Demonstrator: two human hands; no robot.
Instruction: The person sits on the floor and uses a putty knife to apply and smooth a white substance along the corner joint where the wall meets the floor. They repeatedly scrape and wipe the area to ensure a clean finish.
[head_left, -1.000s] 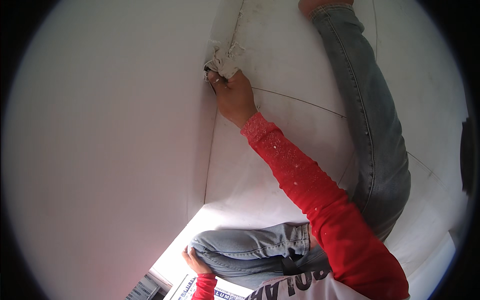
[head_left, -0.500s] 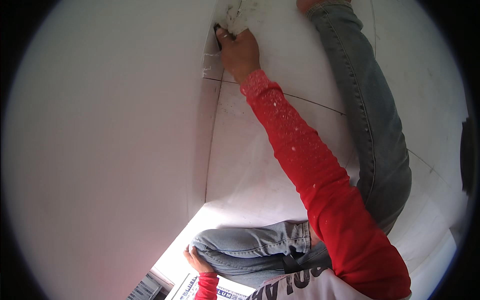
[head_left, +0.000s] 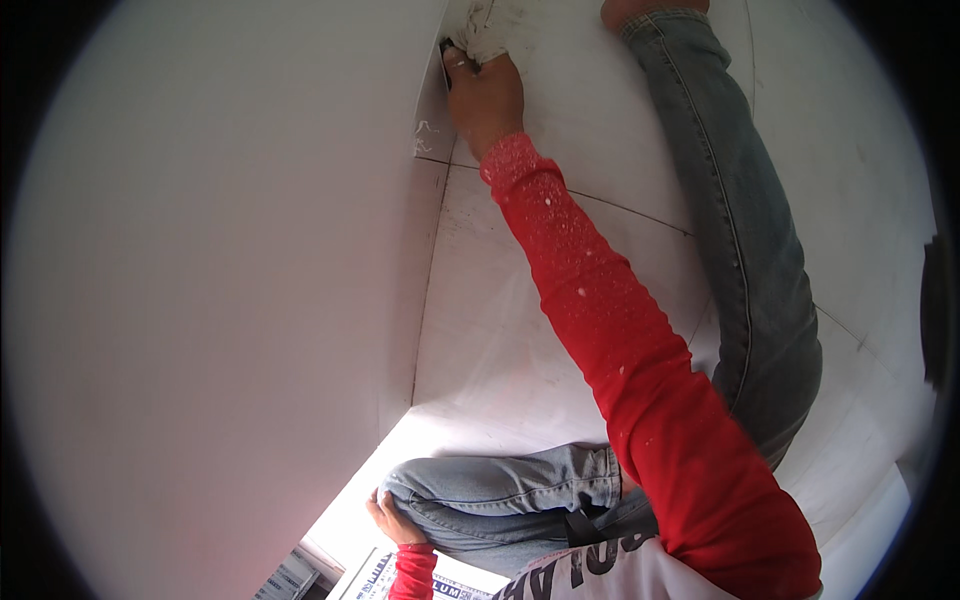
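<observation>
Gripping what seems a slim black tool (head_left: pixel 446 45), the right hand (head_left: pixel 489 102) clenches; the left hand (head_left: pixel 398 524) cups a knee (head_left: pixel 408 482)

From our head, through the left of two fisheyes, we look down at our hands (head_left: pixel 488 105), legs (head_left: pixel 745 230), floor (head_left: pixel 530 330) and nearby wall (head_left: pixel 210 290).

Right arm (head_left: pixel 610 320) extended, right hand (head_left: pixel 488 102) clenched at 12 o'clock; left hand (head_left: pixel 399 523) against bent knee (head_left: pixel 425 492), 7 o'clock.

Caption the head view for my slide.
Right hand holds a small dark object near where wall meets floor; left hand rests on the bent knee.
</observation>
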